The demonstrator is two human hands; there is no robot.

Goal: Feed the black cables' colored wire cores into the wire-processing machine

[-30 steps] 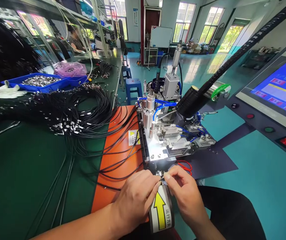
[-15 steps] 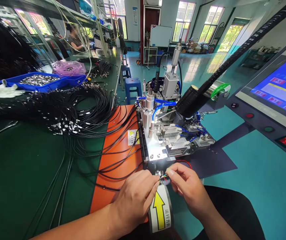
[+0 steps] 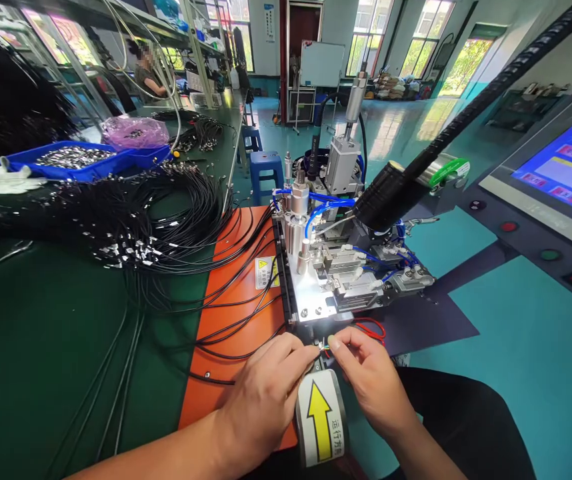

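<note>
Between my two hands, just below the front edge of a metal machine, are the thin coloured wires at the end of a black cable. My left hand is closed, pinching that cable near its end; the cable runs under the hand from the left. My right hand has thumb and forefinger pressed together at the wires' tips, which the fingers partly hide. Under my fingers is a curved white cover with a yellow arrow.
Several black cables cross the orange plate from a large bundle on the green table. A blue tray of small metal parts stands behind. A control panel is at right. Another person sits far back left.
Both hands stay near the machine's front edge with the wires between them. My right fingers have shifted slightly left and up, closer to my left fingertips. The view has turned a little.
</note>
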